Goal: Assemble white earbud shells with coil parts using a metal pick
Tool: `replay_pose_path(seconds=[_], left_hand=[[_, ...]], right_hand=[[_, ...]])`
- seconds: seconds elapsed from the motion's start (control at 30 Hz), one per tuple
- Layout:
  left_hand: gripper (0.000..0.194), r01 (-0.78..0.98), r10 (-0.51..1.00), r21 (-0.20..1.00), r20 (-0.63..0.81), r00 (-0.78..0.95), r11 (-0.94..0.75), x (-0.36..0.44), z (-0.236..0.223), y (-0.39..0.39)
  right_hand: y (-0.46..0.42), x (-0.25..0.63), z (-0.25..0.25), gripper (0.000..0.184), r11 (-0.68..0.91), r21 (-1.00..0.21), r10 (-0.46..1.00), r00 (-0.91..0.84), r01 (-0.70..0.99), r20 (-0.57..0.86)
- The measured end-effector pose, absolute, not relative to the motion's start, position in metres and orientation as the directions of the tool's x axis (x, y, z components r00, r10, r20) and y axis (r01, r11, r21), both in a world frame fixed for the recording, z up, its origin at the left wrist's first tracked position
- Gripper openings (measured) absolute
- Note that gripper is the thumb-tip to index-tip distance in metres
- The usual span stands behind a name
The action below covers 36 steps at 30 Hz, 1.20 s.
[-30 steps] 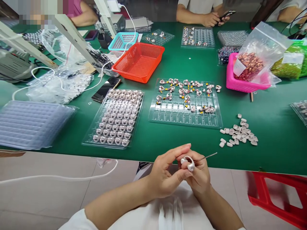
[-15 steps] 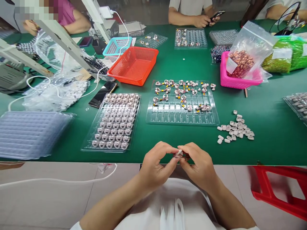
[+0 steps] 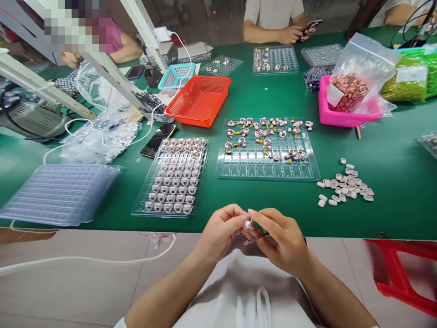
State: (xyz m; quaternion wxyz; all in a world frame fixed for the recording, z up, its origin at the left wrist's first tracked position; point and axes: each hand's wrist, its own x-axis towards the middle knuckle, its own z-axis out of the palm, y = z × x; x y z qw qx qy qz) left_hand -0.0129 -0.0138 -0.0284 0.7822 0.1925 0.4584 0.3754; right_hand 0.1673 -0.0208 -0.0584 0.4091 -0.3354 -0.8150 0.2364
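Observation:
Just past the table's near edge, my left hand (image 3: 220, 232) pinches a small pearly earbud shell (image 3: 249, 225) between thumb and fingers. My right hand (image 3: 282, 234) meets it from the other side, its index fingertip close to the shell. Under the right fingers sits a thin, shiny tool (image 3: 253, 238) that looks like tweezers, partly hidden by the hand. Ahead lies a clear tray (image 3: 239, 171) with wired earbud pieces in its upper rows. To the left, another clear tray (image 3: 170, 182) bears rows of pearly shells. Small white caps (image 3: 351, 184) are heaped at the right.
An orange basket (image 3: 201, 98) and a blue one (image 3: 175, 75) stand beyond the trays. A pink basket (image 3: 348, 118) holds a bag of copper-coloured parts. Stacked clear trays (image 3: 58, 193) and a phone (image 3: 159, 140) lie left. A red stool (image 3: 398, 269) is lower right. Co-workers sit opposite.
The earbud shell has been turned so its shiny rounded face shows. The thin tool now points down and left below it. My view has shifted slightly left.

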Motion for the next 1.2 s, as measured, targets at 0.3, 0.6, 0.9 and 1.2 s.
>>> replay_pose_path(seconds=[0.3,0.6,0.9,1.2], left_hand=[[0.026,-0.484,0.734,0.563,-0.600,0.317,0.670,-0.011,-0.031,-0.015],[0.025,-0.465,0.715,0.553,-0.618,0.326,0.691,-0.015,-0.038,-0.018],[0.026,-0.418,0.670,0.529,-0.645,0.368,0.739,-0.020,-0.034,-0.019],[0.029,-0.453,0.637,0.452,-0.603,0.480,0.768,-0.034,-0.042,-0.021]], right_hand=[[-0.022,0.153,-0.060,0.052,0.630,-0.691,0.776,-0.327,0.355,0.539],[-0.020,0.147,-0.056,0.041,0.622,-0.675,0.783,-0.322,0.396,0.533],[-0.012,0.151,-0.057,0.033,0.678,-0.631,0.730,-0.443,0.376,0.520],[-0.014,0.145,-0.058,0.033,0.747,-0.593,0.663,-0.405,0.300,0.630]])
